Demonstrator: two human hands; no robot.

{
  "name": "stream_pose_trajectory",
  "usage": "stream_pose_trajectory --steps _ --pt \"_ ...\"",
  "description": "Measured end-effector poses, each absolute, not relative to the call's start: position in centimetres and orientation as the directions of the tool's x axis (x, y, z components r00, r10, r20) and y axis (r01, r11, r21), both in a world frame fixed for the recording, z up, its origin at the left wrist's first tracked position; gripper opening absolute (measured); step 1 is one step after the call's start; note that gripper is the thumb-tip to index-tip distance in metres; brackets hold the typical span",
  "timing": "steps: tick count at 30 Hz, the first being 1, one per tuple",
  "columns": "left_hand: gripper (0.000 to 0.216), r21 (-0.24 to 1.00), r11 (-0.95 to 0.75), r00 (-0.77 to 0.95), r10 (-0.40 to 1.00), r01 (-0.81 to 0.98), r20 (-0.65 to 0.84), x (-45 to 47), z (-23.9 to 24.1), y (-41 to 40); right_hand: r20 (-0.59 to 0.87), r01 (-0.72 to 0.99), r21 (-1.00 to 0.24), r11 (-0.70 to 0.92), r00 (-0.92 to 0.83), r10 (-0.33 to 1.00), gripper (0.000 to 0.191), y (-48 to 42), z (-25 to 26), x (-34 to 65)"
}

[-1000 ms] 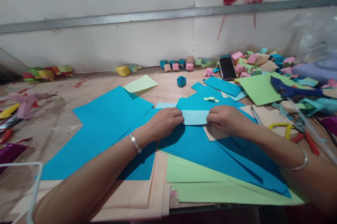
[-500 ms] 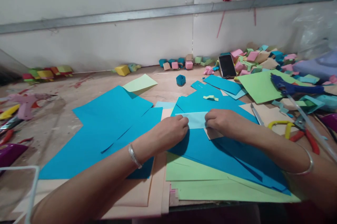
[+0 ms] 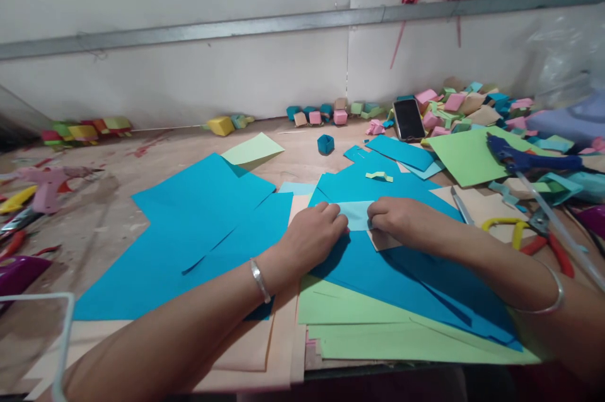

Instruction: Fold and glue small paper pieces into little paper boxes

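Note:
A light blue paper strip (image 3: pixel 358 215) lies across the blue paper sheets (image 3: pixel 350 263) in front of me. My left hand (image 3: pixel 320 230) is closed over the strip's left end, its fingers bent and the thumb along the lower edge. At the right end, my right hand (image 3: pixel 394 218) pinches the same strip between curled fingers. Both ends are hidden under the hands. Just below the right hand, a tan paper piece (image 3: pixel 380 240) sticks out. A small green folded paper strip (image 3: pixel 379 177) rests a little beyond the hands.
Pliers (image 3: pixel 539 225), a craft knife (image 3: pixel 460 205) and a blue glue gun (image 3: pixel 529 153) lie to the right. A phone (image 3: pixel 409 119) leans by a pile of small paper boxes (image 3: pixel 472 106). On the left is a pink glue gun (image 3: pixel 47 188). Green sheets (image 3: pixel 378 339) line the front edge.
My left hand has slid to the right along the strip, covering more of it and coming nearer my right hand. The right hand stays in nearly the same place.

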State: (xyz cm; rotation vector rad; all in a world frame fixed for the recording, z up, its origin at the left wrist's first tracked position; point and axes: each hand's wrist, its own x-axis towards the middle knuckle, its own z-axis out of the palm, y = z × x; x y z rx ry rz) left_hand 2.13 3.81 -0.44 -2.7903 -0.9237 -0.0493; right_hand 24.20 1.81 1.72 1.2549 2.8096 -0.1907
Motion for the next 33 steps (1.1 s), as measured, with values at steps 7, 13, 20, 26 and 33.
stream_pose_trajectory --steps 7,13,20,26,33 --pt "0.018 -0.078 -0.756 0.757 0.635 0.650 0.156 2.2 -0.9 5.1 -0.088 0.746 -0.138 0.652 -0.664 0.742 0.014 1.4 1.6 24.4" --pt "0.019 -0.245 -0.775 0.810 0.579 0.583 0.095 1.9 -0.8 4.4 -0.112 0.783 -0.095 0.615 -0.622 0.775 0.014 1.2 1.6 23.9" --pt "0.020 -0.327 -0.769 0.822 0.568 0.549 0.043 2.0 -0.4 4.1 -0.178 0.803 -0.075 0.592 -0.594 0.784 0.016 0.8 2.7 23.3" --pt "0.032 -0.283 -0.847 0.884 0.467 0.450 0.010 0.9 0.0 5.0 -0.055 0.757 0.026 0.653 -0.651 0.757 0.024 0.2 1.6 23.4" --pt "0.035 -0.232 -0.875 0.900 0.436 0.425 0.004 0.3 0.6 5.4 -0.008 0.733 0.190 0.653 -0.664 0.748 0.027 -0.5 0.3 22.8"
